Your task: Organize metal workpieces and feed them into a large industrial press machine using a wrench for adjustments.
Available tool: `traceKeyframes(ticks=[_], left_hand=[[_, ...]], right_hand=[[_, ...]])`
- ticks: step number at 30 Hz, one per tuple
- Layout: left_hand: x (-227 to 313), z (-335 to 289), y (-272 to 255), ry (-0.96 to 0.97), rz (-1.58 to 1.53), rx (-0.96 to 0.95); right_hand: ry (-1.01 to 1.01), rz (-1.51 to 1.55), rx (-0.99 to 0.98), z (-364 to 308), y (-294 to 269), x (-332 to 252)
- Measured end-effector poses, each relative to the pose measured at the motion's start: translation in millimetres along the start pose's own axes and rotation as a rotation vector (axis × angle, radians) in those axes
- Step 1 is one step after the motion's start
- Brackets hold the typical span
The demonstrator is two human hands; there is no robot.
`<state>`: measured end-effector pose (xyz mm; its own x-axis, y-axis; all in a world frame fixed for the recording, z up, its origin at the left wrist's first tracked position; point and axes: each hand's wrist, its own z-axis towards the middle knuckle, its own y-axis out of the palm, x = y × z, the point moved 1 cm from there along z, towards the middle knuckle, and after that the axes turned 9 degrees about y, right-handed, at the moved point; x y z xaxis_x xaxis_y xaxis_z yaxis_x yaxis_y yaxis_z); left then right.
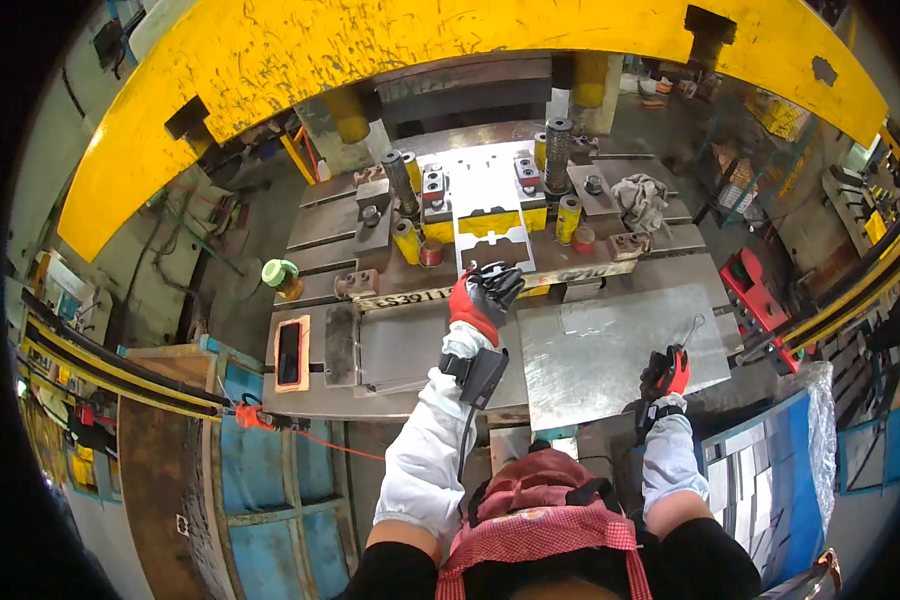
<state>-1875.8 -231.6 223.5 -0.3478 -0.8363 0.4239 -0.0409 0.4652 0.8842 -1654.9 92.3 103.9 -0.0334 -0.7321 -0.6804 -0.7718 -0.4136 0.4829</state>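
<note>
My left hand [484, 296], in a red-and-black glove, reaches forward onto the near edge of a flat, pale metal blank [494, 232] with notched cutouts; it lies in the press die [490, 205], between yellow blocks. My fingers are spread over the blank's front lip, touching it; I cannot tell whether they grip. A black device is strapped at that wrist, over a white sleeve.

My right hand [665, 374] rests closed on a thin wire hook tool [692, 328], at the right near corner of a bare steel sheet [610, 350]. The sheet is dull grey and smooth, with lightly scuffed marks, and lies just right of my left forearm.

Edges: the die's front edge drops to a lower steel table [400, 355]. Open room lies between the sheet and the die front, and across the table left of my arm. Guide posts and springs [558, 150] stand at the die's back, crowding that side. A grey rag [640, 200] is bunched at the right rear.

Further out: a black phone on an orange pad [290, 352] lies at the table's left end. The press's yellow frame [450, 60] arches overhead, paint chipped.
</note>
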Motion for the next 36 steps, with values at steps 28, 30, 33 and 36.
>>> traceKeyframes(ticks=[28, 30, 33, 36], left_hand=[[2, -2, 3, 0.032, -0.005, -0.036], [2, -3, 4, 0.021, 0.054, 0.017], [5, -3, 0, 0.044, 0.106, -0.062], [5, -11, 7, -0.012, 0.112, -0.044]], right_hand=[[-0.005, 0.080, 0.063, -2, 0, 0], [0.040, 0.049, 0.049, -1, -3, 1], [0.031, -0.060, 0.064, -8, 6, 0], [-0.001, -0.158, 0.009, -17, 7, -8]])
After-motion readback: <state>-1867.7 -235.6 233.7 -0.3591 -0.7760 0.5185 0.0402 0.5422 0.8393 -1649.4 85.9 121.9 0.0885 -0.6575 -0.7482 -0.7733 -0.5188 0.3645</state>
